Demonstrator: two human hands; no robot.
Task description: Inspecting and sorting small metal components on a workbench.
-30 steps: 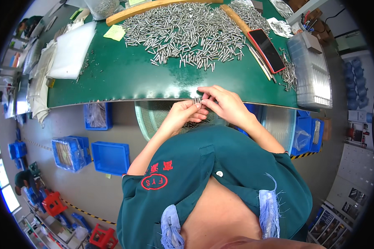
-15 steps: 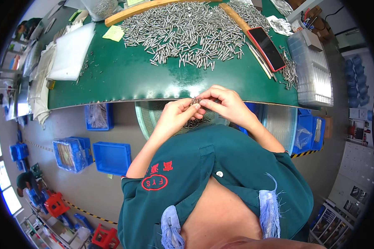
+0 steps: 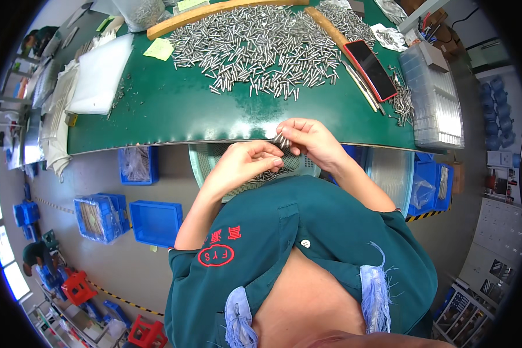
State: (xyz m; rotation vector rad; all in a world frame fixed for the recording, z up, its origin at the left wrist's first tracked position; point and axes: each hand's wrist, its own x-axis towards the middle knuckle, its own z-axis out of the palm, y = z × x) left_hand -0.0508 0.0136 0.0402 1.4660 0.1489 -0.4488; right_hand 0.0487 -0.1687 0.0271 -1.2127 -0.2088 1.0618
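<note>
My right hand (image 3: 312, 141) pinches several small metal pins (image 3: 283, 141) between thumb and fingers, at the table's front edge. They fan out together, pointing toward my left hand. Just to the left and lower, my left hand (image 3: 245, 164) is closed, its fingers curled and the thumb against them; whatever they hold is hidden. Below both hands, in front of my body, a pale green mesh basket (image 3: 198, 164) has more metal pins (image 3: 268, 175) in it. A large heap of the same silvery pins (image 3: 261, 43) lies at the back of the green table (image 3: 156, 116).
Wooden bars (image 3: 214, 10) border the heap. A red-edged phone (image 3: 370, 69) lies right of it, beside thin rods (image 3: 359, 87) and a small pin pile (image 3: 402, 104). Clear plastic trays (image 3: 432, 98) stand at the right, a white foam sheet (image 3: 101, 75) at the left. Blue crates (image 3: 156, 221) sit on the floor.
My hands have moved apart slightly. The pins, earlier between both hands' fingertips, are now in my right hand; my left hand has dropped a little lower.
</note>
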